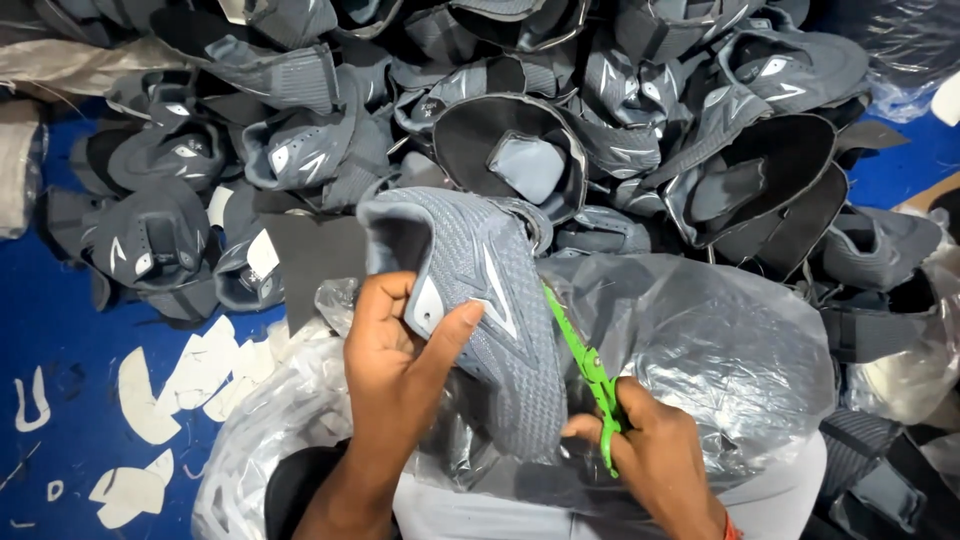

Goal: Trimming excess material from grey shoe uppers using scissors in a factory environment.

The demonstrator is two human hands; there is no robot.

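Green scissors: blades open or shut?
Cannot tell. The scissors sit in the right hand, blades running behind the grey upper's edge, tips hidden.

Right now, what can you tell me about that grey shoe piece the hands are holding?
The grey shoe upper looks like knitted fabric, with pale silver stripes and a pale patch on its side. It has no sole and its opening points up and left. The left hand grips its side, thumb across the pale patch. The right hand holds green scissors whose tip meets its right edge. It is held above a clear plastic bag, in front of a heap of similar grey uppers.
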